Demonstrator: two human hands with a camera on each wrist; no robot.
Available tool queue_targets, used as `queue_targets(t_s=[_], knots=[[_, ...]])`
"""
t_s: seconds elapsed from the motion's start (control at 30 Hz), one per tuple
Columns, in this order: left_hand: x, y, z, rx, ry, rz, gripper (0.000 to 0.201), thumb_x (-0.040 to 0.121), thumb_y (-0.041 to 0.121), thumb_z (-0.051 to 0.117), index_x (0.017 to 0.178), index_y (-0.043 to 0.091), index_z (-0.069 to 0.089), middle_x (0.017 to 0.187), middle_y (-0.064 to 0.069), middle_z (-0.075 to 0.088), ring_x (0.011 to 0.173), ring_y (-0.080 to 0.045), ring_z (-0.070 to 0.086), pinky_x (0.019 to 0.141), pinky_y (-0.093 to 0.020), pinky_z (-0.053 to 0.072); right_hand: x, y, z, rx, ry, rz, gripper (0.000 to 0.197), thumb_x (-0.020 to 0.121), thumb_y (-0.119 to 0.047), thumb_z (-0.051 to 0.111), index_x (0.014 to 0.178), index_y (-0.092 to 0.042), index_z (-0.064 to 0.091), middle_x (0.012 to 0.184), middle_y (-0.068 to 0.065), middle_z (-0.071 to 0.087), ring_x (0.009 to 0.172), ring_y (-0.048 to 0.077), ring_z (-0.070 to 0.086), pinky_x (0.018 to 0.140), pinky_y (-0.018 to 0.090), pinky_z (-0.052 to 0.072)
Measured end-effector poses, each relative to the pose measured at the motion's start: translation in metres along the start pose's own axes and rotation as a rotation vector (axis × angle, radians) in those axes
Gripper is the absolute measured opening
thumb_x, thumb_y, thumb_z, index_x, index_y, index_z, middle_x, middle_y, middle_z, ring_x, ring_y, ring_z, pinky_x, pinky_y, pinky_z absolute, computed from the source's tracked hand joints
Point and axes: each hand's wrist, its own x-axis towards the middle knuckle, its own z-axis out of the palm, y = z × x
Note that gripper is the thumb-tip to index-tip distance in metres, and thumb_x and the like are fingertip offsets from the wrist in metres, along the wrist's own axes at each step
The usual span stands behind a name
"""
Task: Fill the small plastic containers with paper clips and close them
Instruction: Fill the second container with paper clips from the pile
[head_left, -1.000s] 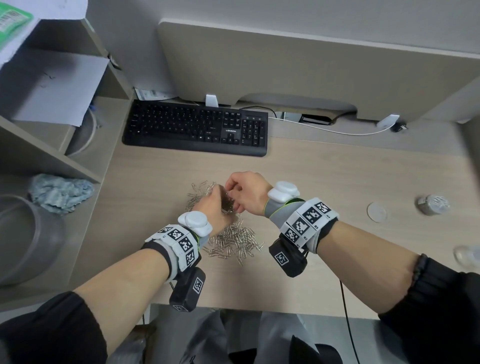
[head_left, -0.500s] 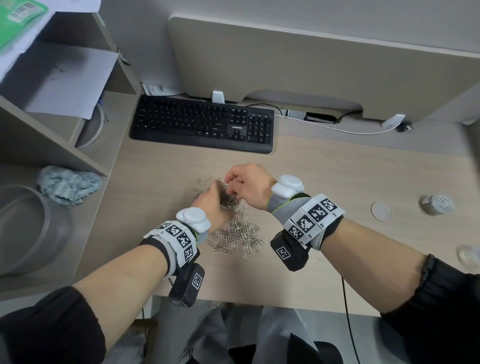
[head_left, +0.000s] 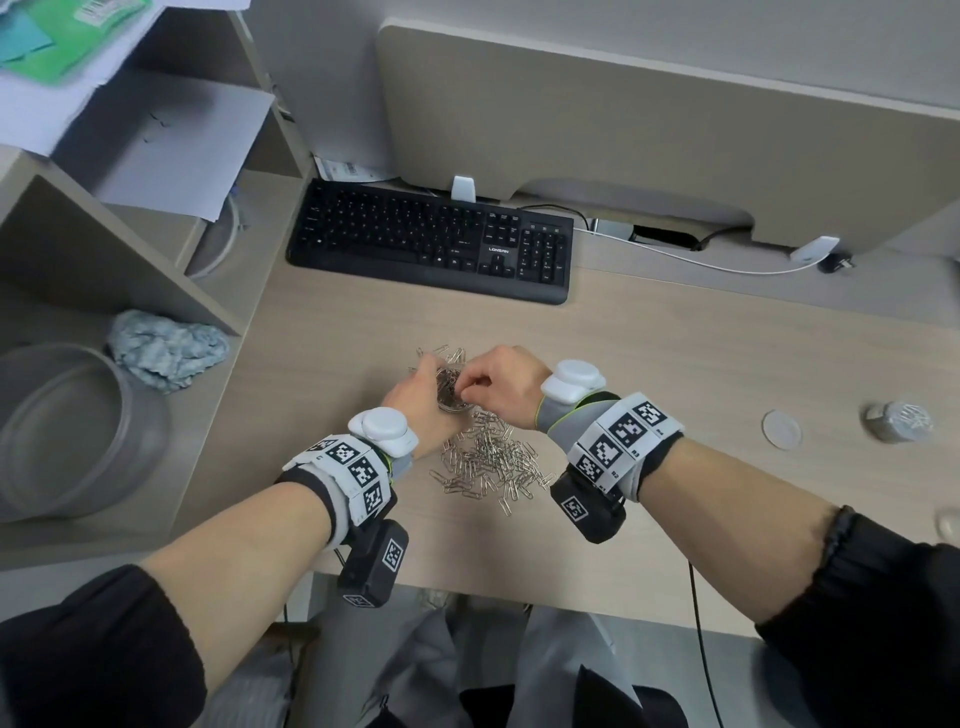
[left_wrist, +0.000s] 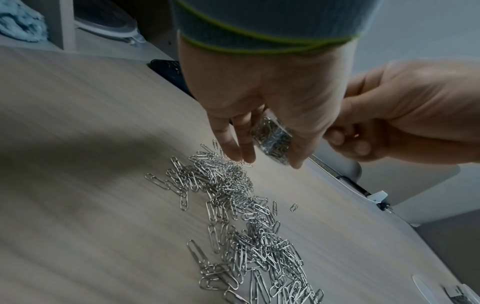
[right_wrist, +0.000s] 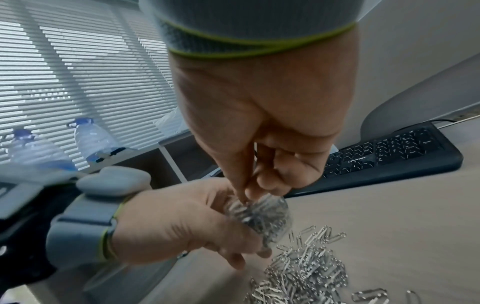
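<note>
**Both hands at a clear container above a heap of paper clips**

On a pale wood-grain desk (head_left: 701, 374), the left hand (head_left: 415, 400) curls its fingers and thumb around a small clear container (right_wrist: 262, 216), already packed with clips and held just above the desk. The right hand (head_left: 498, 384) has its fingers bunched, thumb and forefinger pinched at the container's mouth; whether they grip a clip, I cannot tell. Loose paper clips (head_left: 488, 462) lie heaped on the desk just near of both hands. Well to the right sit a round lid (head_left: 781, 429) and a second, filled container (head_left: 898, 421). A black keyboard (head_left: 431, 239) lies at the far side below a beige partition (head_left: 649, 119). Shelves (head_left: 104, 260) stand on the left with a crumpled cloth (head_left: 166, 348). Window blinds (right_wrist: 78, 72) and water bottles (right_wrist: 91, 139) show beyond.
</note>
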Motion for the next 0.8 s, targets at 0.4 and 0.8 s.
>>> queue_targets(t_s=[0.4, 0.8], knots=[[0.002, -0.004, 0.0, 0.028, -0.006, 0.003, 0.071, 0.073, 0.036, 0.077, 0.132, 0.022, 0.039, 0.102, -0.002, 0.067, 0.088, -0.028, 0.065, 0.075, -0.038, 0.053, 0.005, 0.01, 0.001, 0.116, 0.009, 0.01, 0.016, 0.09, -0.017, 0.062, 0.097, -0.018, 0.076, 0.074, -0.005, 0.068, 0.069, 0.012, 0.061, 0.07, 0.024, 0.048], [0.003, -0.029, -0.007, 0.056, 0.005, -0.012, 0.067, 0.073, 0.037, 0.079, 0.128, 0.025, 0.043, 0.11, 0.001, 0.066, 0.095, -0.023, 0.064, 0.083, -0.038, 0.053, -0.014, 0.081, 0.03, -0.047, -0.186, 0.569, 0.026, 0.097, -0.032, 0.054, 0.097, -0.007, 0.064, 0.066, 0.002, 0.058, 0.064, 0.021, 0.068, 0.036, 0.017, 0.046]])
